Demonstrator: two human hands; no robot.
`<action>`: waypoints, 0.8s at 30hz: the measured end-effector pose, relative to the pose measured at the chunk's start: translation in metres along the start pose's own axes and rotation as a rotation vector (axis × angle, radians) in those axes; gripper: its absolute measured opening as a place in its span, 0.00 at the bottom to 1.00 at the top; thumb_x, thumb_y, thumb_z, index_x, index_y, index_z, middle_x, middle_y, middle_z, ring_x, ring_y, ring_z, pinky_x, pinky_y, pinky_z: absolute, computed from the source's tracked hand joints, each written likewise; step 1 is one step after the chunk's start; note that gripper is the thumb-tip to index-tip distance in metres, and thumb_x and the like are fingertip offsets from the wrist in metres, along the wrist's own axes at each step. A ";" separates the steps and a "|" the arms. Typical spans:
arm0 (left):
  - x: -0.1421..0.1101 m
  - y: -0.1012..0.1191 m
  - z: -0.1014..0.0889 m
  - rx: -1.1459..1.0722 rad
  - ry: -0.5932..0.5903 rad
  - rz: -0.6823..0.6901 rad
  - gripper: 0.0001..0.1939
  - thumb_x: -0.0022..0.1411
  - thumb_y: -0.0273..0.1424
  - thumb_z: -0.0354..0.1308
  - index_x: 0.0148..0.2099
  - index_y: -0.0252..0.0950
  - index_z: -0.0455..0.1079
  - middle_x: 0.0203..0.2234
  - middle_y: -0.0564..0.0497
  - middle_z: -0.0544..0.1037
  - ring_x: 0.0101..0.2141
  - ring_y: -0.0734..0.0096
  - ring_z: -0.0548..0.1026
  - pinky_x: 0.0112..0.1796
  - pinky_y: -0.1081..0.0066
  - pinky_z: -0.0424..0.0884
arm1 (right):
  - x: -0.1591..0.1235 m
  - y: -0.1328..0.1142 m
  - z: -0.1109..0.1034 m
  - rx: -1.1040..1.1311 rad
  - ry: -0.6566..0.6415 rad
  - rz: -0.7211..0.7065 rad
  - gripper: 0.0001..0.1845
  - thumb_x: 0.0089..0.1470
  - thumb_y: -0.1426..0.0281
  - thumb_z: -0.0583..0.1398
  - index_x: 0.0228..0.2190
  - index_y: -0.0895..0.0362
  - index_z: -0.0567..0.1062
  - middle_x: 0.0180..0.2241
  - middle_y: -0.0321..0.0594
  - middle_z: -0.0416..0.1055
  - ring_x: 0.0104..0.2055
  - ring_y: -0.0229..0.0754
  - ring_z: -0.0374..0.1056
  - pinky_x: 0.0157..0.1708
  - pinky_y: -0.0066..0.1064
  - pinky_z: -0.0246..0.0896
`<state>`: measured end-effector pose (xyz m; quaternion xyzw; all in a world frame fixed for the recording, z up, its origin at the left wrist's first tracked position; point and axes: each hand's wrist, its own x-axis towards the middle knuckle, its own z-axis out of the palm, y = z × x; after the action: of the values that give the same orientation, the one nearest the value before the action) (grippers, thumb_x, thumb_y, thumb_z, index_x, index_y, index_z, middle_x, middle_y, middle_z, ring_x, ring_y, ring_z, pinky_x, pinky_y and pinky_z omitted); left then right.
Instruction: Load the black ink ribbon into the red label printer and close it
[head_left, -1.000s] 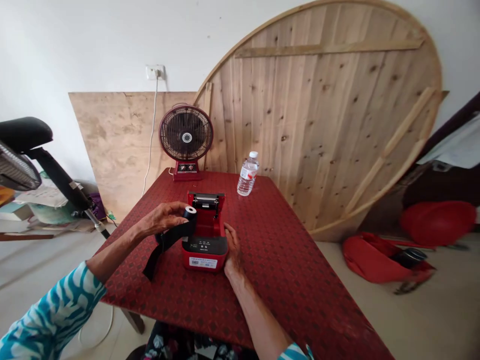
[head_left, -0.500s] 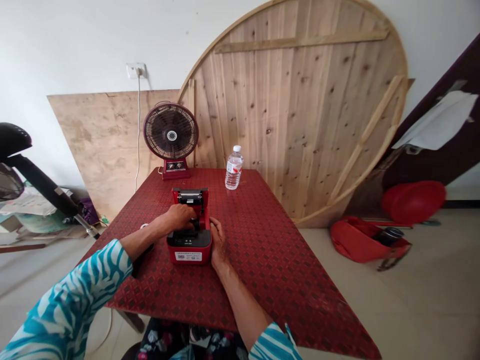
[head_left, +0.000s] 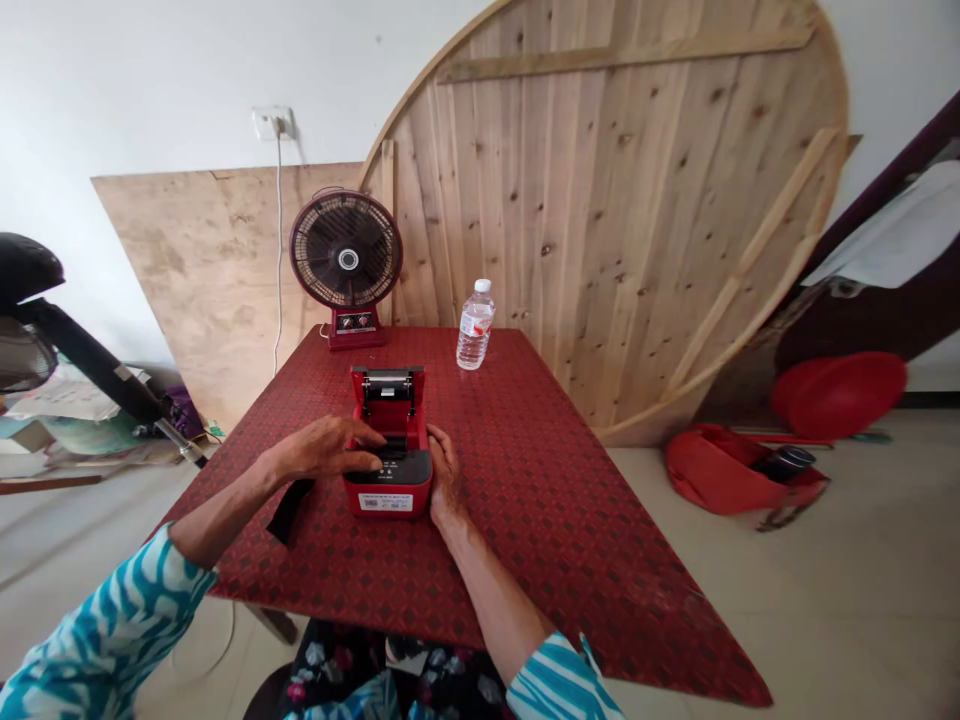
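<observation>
A small red printer [head_left: 390, 485] with its lid open upright stands on the red patterned table [head_left: 525, 480]. My left hand [head_left: 326, 448] lies over the printer's left side, fingers reaching onto its black top by the open paper bay. A black strip of unrolled paper [head_left: 287, 508] trails from under that hand down to the table. My right hand [head_left: 444, 475] rests flat against the printer's right side, fingers together. The roll itself is hidden.
A red desk fan [head_left: 346, 262] and a clear water bottle [head_left: 475, 325] stand at the table's far edge. A round wooden tabletop [head_left: 615, 200] leans on the wall behind. Red bags [head_left: 739, 475] lie on the floor at right; a black chair arm [head_left: 82, 345] is at left.
My left hand brought the black roll down from above the printer into the open bay, and now lies lower over the printer's top. The right hand stayed on the printer's side.
</observation>
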<state>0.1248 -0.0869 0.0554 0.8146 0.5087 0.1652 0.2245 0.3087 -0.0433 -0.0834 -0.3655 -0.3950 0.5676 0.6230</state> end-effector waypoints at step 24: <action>-0.045 0.032 0.060 0.555 0.445 0.317 0.10 0.68 0.29 0.50 0.45 0.37 0.73 0.37 0.48 0.79 0.37 0.66 0.73 0.41 0.63 0.64 | 0.032 -0.008 0.010 -0.034 0.058 -0.044 0.23 0.48 0.54 0.60 0.44 0.51 0.74 0.46 0.38 0.74 0.50 0.46 0.67 0.49 0.38 0.61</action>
<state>0.1594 -0.1520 0.0202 0.8570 0.4383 0.2267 -0.1488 0.3041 -0.0121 -0.0696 -0.3837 -0.3944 0.5361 0.6401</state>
